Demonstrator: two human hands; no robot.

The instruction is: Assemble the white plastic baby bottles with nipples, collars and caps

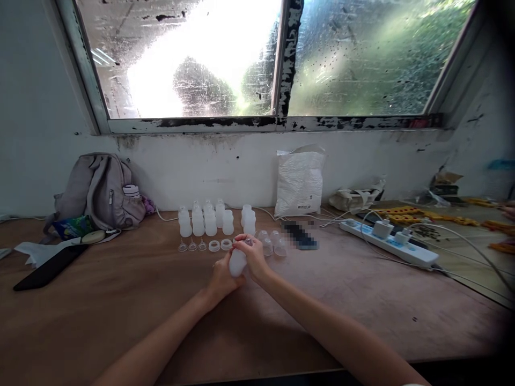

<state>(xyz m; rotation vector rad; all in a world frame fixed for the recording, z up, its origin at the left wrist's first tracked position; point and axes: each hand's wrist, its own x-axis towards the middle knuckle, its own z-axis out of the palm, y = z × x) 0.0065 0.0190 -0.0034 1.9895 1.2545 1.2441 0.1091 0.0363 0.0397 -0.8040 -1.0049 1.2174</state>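
Observation:
A white baby bottle (237, 262) is tilted between my hands above the table. Around its lower body my left hand (222, 276) is closed. My right hand (254, 256) has its fingers pressed together at the bottle's top; they hide what is there. Just beyond lie two white bottle rings (214, 246) and several clear nipples (192, 245) in a row. Clear bottle caps (279, 246) stand to the right of my right hand. Several white bottles (210, 222), some with nipples on top, stand in rows farther back.
A backpack (98, 187) leans by the wall at left, near a black flat object (50, 268). A white plastic bag (300, 182) stands at the back. A partly blurred phone (301, 236) and a power strip (388, 246) with cables lie to the right. Part of another person's hand (509, 210) shows at the right edge.

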